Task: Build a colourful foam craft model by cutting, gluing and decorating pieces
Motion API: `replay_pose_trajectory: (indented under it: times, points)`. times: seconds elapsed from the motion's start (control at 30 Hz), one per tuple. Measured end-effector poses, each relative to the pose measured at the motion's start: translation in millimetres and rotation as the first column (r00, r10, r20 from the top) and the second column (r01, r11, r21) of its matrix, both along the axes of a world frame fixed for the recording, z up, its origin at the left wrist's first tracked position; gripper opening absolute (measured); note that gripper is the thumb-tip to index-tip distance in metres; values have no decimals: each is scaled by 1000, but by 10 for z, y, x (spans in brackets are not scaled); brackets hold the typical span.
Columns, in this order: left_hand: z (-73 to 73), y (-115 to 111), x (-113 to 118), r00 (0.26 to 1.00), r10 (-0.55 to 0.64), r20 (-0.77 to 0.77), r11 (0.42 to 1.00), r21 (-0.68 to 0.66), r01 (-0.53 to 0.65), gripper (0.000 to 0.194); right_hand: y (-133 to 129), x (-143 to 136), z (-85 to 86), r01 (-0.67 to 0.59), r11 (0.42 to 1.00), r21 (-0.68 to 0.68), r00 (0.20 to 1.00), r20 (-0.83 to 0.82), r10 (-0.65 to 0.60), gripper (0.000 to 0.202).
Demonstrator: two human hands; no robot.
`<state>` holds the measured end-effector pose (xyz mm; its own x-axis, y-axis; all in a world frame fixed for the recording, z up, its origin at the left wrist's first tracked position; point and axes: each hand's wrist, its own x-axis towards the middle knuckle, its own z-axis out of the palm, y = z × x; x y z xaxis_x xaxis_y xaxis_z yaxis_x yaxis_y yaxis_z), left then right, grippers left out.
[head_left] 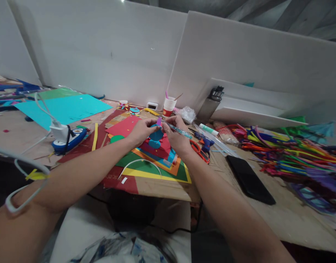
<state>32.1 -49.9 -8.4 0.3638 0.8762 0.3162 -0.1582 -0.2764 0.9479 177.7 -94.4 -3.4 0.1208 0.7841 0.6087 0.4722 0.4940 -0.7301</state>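
My left hand [142, 130] is closed, its thumb and fingers pinching the top of a small paper figure made of blue paper circles [156, 135]. A purple paper strip [159, 121] stands up at the pinch. From the right, my right hand [179, 138] is closed around a clear pen with a teal pattern [181, 131], its fingertips close to the blue circles. Below both hands lies a stack of coloured paper sheets, with red [124, 126], green [135, 160] and yellow [178, 178] showing. A thin white curved strip [142, 160] rests on it.
Orange-handled scissors [198, 151], a glue stick [208, 129] and a black phone [249, 179] lie to the right, before a heap of pipe cleaners [288, 146]. A paper cup [169, 106] and a bottle [211, 104] stand behind. A blue power strip [70, 142] sits left.
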Motion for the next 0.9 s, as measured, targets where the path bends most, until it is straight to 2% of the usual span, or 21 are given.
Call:
replay_pose_trajectory:
  times: [0.23, 0.4, 0.9]
  points:
    - [-23, 26, 1, 1000, -9, 13, 999, 44, 8, 31, -38, -1, 23, -25, 1000, -15, 1000, 9, 25, 20]
    - [-22, 24, 2, 1000, -17, 20, 1000, 25, 16, 33, -35, -2, 17, -11, 1000, -22, 1000, 29, 12, 20]
    - [-41, 40, -4, 999, -21, -32, 998, 53, 23, 41, 12, 31, -33, -46, 997, 64, 999, 15, 45, 18]
